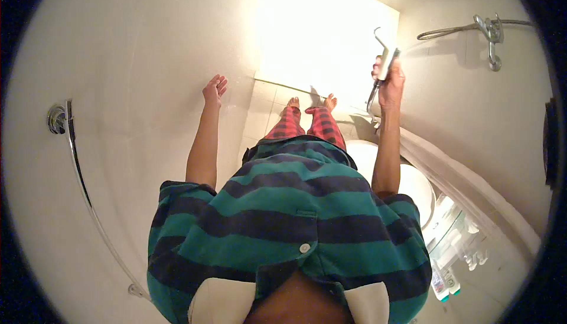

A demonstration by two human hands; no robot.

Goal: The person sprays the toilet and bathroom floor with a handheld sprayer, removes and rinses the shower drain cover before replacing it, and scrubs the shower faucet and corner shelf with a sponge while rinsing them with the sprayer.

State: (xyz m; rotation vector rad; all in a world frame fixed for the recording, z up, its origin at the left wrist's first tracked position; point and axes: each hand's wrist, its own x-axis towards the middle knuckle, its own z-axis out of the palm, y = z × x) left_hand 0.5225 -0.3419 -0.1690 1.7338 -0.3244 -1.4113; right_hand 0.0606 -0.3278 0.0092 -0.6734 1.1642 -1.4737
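My right hand [390, 85] is wrapped around a white handle [387, 63], raised in front of me on the right. A thin bent piece sticks up from its top, and a silvery hose or tube [371, 98] hangs from below; motion blurs the details, so I cannot tell its exact kind. On the left, my left hand [215, 88] is held out with its fingers stretched apart and nothing in it, near the pale wall [147, 58].
Ahead is a glaring, washed-out area [325, 35]. Chrome taps [490, 32] with a hose are on the right wall, a chrome rail [88, 197] on the left. White round fixtures [420, 191] and several bottles [443, 280] stand at lower right. My feet [331, 101] are on tiles.
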